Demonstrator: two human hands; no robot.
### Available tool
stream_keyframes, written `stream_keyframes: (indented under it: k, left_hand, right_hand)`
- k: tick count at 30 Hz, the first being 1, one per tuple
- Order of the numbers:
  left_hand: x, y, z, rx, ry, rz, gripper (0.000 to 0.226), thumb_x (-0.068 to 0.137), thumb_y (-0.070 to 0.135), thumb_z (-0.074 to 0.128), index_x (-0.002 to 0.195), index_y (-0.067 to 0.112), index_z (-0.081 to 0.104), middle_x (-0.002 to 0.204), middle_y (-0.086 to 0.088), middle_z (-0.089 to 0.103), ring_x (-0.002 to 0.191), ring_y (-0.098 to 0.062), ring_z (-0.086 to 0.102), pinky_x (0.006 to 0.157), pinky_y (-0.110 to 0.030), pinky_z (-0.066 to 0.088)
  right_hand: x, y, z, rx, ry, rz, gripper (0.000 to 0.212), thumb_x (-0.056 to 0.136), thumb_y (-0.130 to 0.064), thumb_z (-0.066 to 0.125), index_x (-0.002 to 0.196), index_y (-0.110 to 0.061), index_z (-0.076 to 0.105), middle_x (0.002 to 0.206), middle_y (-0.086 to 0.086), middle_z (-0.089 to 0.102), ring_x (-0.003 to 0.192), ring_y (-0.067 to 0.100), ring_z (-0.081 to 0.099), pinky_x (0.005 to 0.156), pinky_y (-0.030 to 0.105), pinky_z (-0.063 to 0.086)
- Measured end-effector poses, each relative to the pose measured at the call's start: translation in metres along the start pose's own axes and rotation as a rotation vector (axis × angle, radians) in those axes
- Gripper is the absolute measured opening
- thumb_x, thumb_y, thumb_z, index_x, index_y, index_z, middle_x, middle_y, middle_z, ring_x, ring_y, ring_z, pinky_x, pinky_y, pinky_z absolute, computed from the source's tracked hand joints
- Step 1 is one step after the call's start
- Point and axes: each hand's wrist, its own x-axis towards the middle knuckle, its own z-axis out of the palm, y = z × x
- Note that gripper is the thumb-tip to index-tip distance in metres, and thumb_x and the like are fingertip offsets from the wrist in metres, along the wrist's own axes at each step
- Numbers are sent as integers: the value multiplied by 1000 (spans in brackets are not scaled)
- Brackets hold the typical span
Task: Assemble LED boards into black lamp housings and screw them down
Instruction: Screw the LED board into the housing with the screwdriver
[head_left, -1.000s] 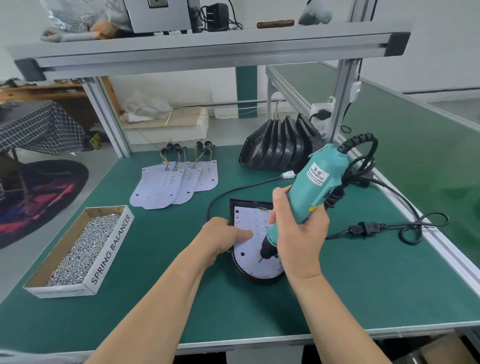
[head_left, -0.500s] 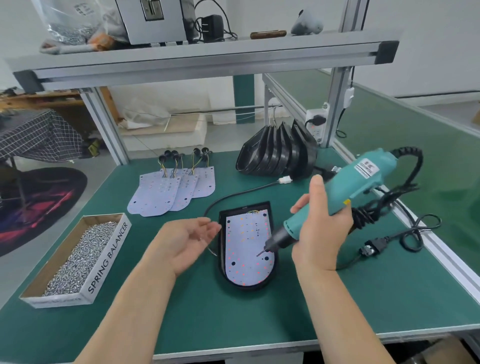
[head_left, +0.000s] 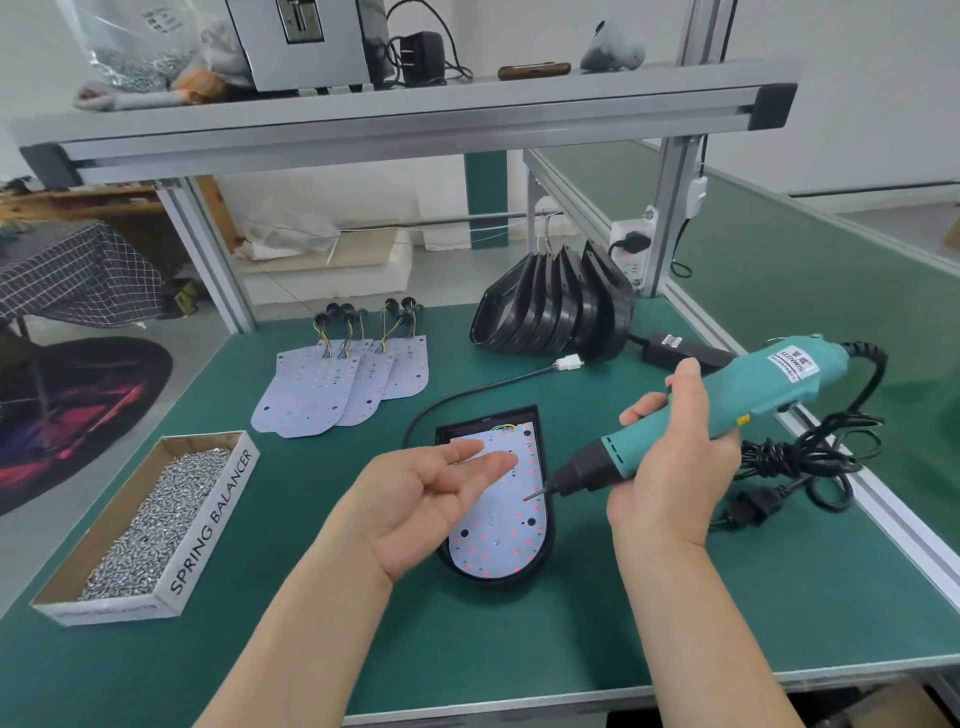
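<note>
A black lamp housing (head_left: 540, 431) lies flat on the green mat with a white LED board (head_left: 498, 540) seated inside it, red dots showing on the board. My right hand (head_left: 670, 467) grips a teal electric screwdriver (head_left: 727, 405), tilted low, its bit tip just above the board's right side. My left hand (head_left: 421, 499) hovers palm-up over the board's left half, fingers spread and loosely curled; I cannot make out a screw in it. Several spare LED boards (head_left: 343, 384) with wires lie fanned out behind. A stack of empty black housings (head_left: 556, 306) stands at the back.
A cardboard box (head_left: 213, 525) marked SPRING BALANCER holds many small screws at the left. The screwdriver's coiled cable and plug (head_left: 800, 462) lie at the right near the aluminium table edge. A black wire with a white connector (head_left: 569, 362) runs from the housing. A metal shelf (head_left: 405, 119) spans overhead.
My left hand lifted off the board, turned palm-up and moved back over it. The screwdriver swung from nearly upright on the board to a low tilt, its bit raised off the surface.
</note>
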Motion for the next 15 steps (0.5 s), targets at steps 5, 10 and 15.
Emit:
stream_keyframes:
  k: [5, 10, 15]
  left_hand:
    - [1, -7, 1, 174, 3, 36, 27, 90, -22, 48, 116, -17, 51, 106, -39, 67, 99, -39, 73, 75, -29, 62]
    - [6, -15, 2, 456, 106, 105, 7, 96, 0, 62, 93, -6, 60, 75, -15, 74, 77, -20, 77, 60, -14, 56]
    - [12, -20, 4, 474, 166, 134, 24, 95, 16, 67, 85, -6, 72, 81, -17, 75, 74, -21, 76, 62, -17, 58]
  right_hand:
    - [-1, -2, 0, 18, 8, 16, 26, 95, -34, 67, 104, -14, 53, 59, -4, 56, 55, 14, 55, 52, 19, 47]
    - [-1, -3, 2, 31, 16, 23, 24, 95, -33, 67, 100, -15, 52, 58, -4, 56, 54, 13, 56, 51, 18, 46]
    - [1, -3, 6, 38, 21, 28, 20, 94, -32, 68, 95, -18, 53, 59, -4, 55, 53, 13, 55, 50, 18, 46]
